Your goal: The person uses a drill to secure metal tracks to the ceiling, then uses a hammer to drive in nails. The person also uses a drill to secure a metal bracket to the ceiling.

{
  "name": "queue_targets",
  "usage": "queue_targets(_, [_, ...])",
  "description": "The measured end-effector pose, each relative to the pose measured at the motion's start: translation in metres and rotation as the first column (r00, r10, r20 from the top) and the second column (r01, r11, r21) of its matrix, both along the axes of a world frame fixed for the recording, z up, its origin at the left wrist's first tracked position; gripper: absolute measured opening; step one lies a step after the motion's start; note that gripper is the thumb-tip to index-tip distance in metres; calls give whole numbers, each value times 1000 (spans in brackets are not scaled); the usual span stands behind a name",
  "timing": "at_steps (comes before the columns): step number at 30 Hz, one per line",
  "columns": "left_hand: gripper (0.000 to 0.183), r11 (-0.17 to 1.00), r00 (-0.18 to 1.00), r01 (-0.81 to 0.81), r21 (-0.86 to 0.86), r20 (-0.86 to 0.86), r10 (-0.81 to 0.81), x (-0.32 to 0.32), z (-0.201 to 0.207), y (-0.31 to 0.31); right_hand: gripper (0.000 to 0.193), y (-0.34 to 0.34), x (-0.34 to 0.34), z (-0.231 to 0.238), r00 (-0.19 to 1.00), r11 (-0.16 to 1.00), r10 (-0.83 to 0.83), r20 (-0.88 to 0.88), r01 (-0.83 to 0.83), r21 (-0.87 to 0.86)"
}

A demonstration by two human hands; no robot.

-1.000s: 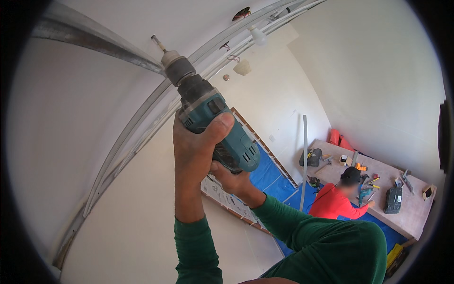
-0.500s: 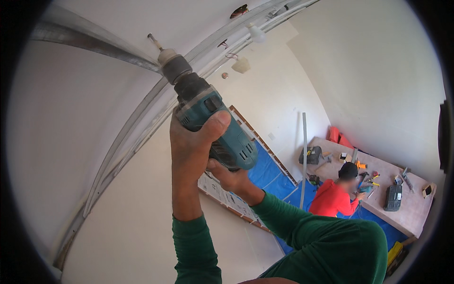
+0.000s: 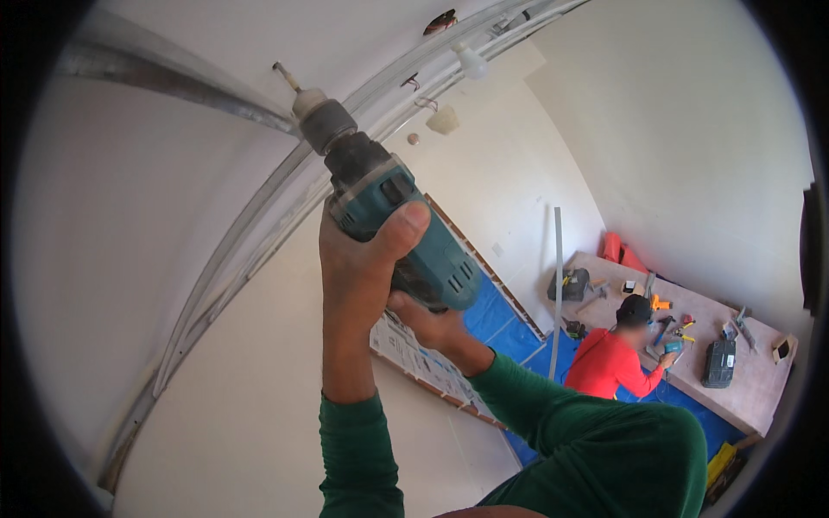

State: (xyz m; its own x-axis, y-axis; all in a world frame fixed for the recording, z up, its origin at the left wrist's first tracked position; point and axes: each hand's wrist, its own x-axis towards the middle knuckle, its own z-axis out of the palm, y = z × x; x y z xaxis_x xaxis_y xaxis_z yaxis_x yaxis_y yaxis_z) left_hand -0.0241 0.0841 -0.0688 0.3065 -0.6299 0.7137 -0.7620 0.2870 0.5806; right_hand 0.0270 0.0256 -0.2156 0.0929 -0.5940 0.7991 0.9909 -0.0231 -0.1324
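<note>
A teal and black cordless drill [image 3: 410,226] is held up overhead, tilted toward the upper left. My left hand [image 3: 358,255] wraps the drill's body, its thumb lying along the teal side. Lower down, my right hand [image 3: 429,326] closes around the part under the rear housing; most of its fingers are hidden. From the dark chuck a bit with a small socket-like tip [image 3: 287,76] points at the pale ceiling panel [image 3: 250,43]. The tip appears close to the panel; I cannot tell whether it touches. Behind the chuck runs a grey metal channel [image 3: 207,97].
Curved-looking metal rails [image 3: 246,197] run along the ceiling edge, with a light bulb [image 3: 471,62] hanging nearby. Below right, a person in red [image 3: 604,363] works at a wooden table [image 3: 673,367] bearing tools and a black case [image 3: 718,363]. A metal stud [image 3: 556,285] stands upright beside blue sheeting.
The drill and both my hands have shifted slightly right and down in the picture. At the table, the person's hand has moved a little with a teal tool.
</note>
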Motion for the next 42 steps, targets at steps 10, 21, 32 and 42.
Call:
queue_targets(10, [74,999,1000,-29,-15,1,29,1,-3,-4,73,-6,-4,0,993,993,115,4,-115,-16])
queue_targets(21, [69,1000,1000,-6,-11,-2,6,1,2,1,69,1,2,0,997,996,72,20,-71,-47])
queue_targets(32, [85,1000,1000,15,21,-21,-15,5,-27,-6,47,0,4,-41,980,981,195,46,-196,15])
queue_targets(42, [87,826,744,-498,-264,359,564,19,-10,35,56,-12,-10,-63,924,923,379,54,-381,50])
